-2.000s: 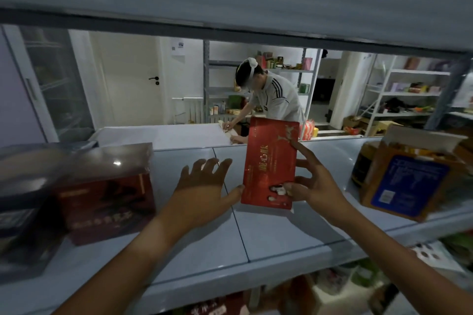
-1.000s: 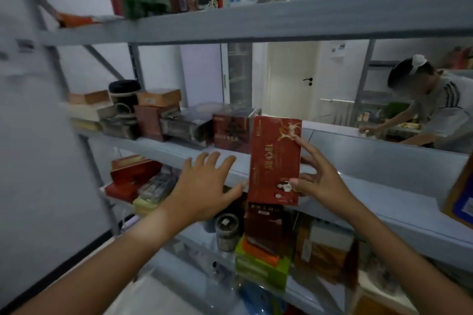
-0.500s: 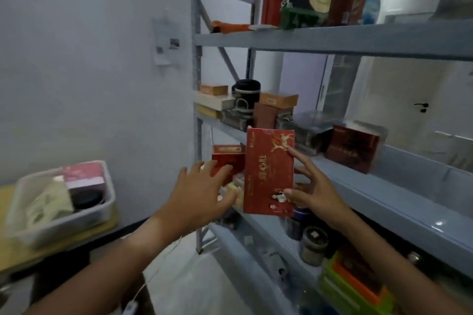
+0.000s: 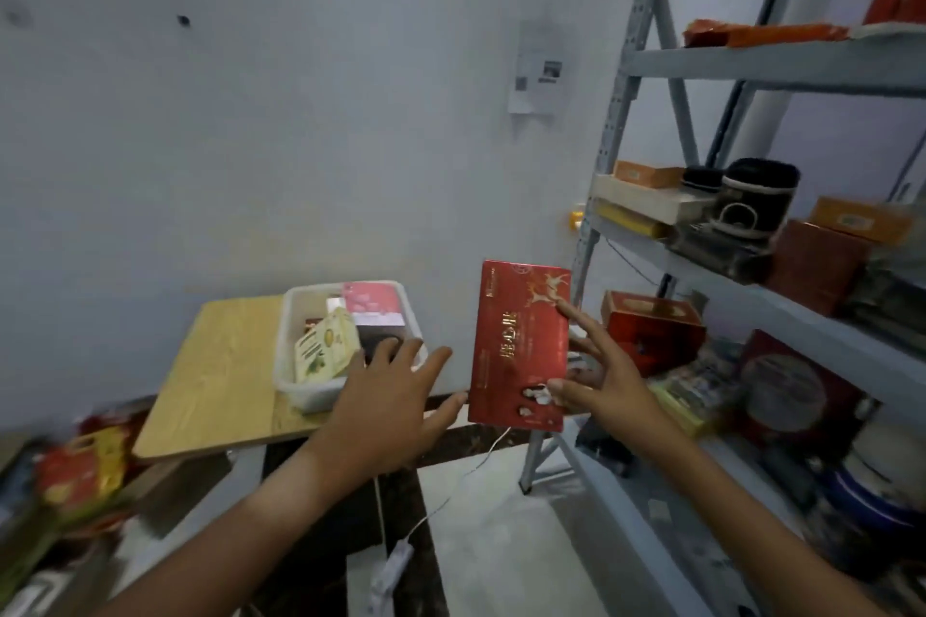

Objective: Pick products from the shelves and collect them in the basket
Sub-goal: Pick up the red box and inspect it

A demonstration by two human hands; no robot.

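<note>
My right hand [image 4: 599, 373] holds a flat red box [image 4: 518, 341] with a gold deer print upright in mid-air, thumb at its lower edge and fingers behind it. My left hand [image 4: 388, 398] hovers with spread fingers just left of the box, not touching it. Beyond the left hand, a white plastic basket [image 4: 288, 351] sits on a wooden table [image 4: 215, 376]. It holds several products, among them a pink box and a yellow-green packet.
A grey metal shelf rack [image 4: 616, 105] stands at the right, stocked with boxes, a black jar [image 4: 756, 195] and red tins. A white cable [image 4: 396, 561] trails over the tiled floor. Red and yellow packages [image 4: 80, 471] lie blurred at the lower left.
The view has swung left from the shelves to the wall and table. The basket has come from the far left to just behind my left hand. The red box stays in my right hand.
</note>
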